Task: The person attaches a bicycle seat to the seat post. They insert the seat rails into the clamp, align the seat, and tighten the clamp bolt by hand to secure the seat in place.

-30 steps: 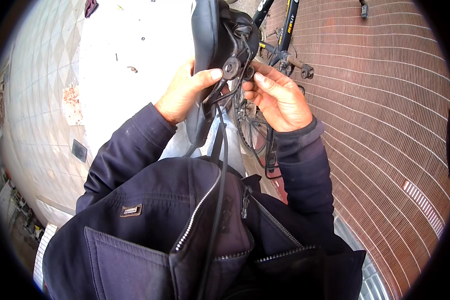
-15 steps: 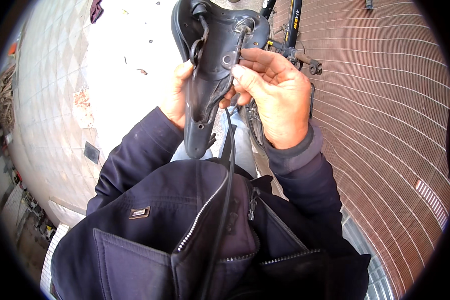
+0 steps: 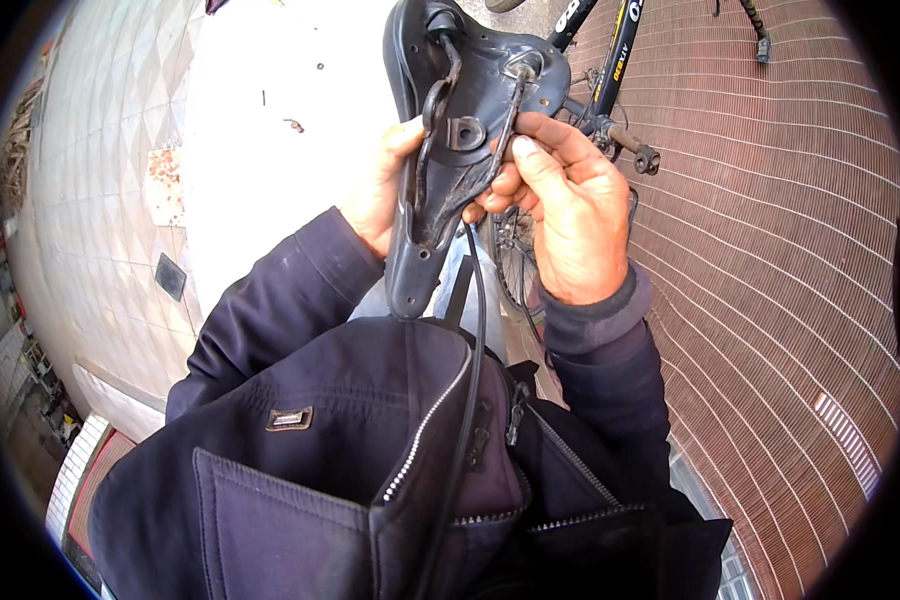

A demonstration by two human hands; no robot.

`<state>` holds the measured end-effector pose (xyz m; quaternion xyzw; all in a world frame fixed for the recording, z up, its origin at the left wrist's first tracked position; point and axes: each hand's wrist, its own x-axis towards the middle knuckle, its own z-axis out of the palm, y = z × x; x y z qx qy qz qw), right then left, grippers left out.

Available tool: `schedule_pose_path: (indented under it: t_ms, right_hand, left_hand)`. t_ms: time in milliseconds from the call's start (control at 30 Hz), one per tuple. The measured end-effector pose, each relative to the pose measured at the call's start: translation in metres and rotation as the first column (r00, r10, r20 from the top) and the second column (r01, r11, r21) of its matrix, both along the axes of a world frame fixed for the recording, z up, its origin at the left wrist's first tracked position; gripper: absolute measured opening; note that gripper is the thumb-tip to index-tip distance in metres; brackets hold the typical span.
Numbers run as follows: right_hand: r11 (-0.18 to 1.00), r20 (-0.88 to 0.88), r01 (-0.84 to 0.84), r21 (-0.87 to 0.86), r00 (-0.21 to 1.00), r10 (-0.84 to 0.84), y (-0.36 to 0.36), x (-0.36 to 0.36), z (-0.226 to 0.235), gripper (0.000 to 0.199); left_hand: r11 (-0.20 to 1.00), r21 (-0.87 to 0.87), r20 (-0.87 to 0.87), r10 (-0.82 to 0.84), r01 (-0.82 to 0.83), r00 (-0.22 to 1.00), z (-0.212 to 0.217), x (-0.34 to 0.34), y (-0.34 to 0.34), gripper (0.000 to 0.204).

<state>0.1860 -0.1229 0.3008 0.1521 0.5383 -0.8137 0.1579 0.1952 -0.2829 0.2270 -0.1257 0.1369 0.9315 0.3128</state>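
A black bicycle saddle (image 3: 485, 92) is held upside down before my chest, its narrow nose pointing toward me. Two worn metal rails run along its underside. Between them is a small dark clamp plate (image 3: 464, 134) with a round hole. My left hand (image 3: 373, 190) grips the saddle from the left, thumb by the left rail and other fingers mostly hidden beneath. My right hand (image 3: 582, 215) is closed at the right rail (image 3: 510, 120), thumb and fingertips pressed against it. Whether those fingertips also hold a small part is hidden.
A black bicycle frame (image 3: 618, 60) with a crank arm (image 3: 632, 142) stands beyond my right hand, beside brown ribbed flooring (image 3: 760, 250). A thin black cable (image 3: 481, 300) hangs down in front of my jacket. On the pale ground lies a small rusty part (image 3: 293, 126).
The saddle and both hands have shifted right in view. The clamp plate has turned and now sits away from the right rail, nearer the left one. My right hand remains at the right rail.
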Motion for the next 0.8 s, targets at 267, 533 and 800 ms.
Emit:
schedule_pose_path:
  t_ms: [267,533,800]
  right_hand:
    - [0.418,-0.553,0.407,0.812,0.766,0.328,0.008,0.010,-0.007,0.029]
    - [0.226,-0.426,0.421,0.878,0.473,0.772,-0.007,-0.017,0.030,0.033]
    - [0.221,-0.332,0.269,0.937,0.498,0.801,-0.019,-0.013,0.006,0.023]
  left_hand:
    - [0.997,0.076,-0.039,-0.005,0.008,0.999,0.007,0.001,-0.003,0.062]
    - [0.996,-0.083,-0.033,-0.041,0.038,0.999,0.007,0.013,-0.015,0.055]
    - [0.969,-0.245,-0.105,-0.068,0.040,0.992,0.006,0.018,-0.020,0.046]
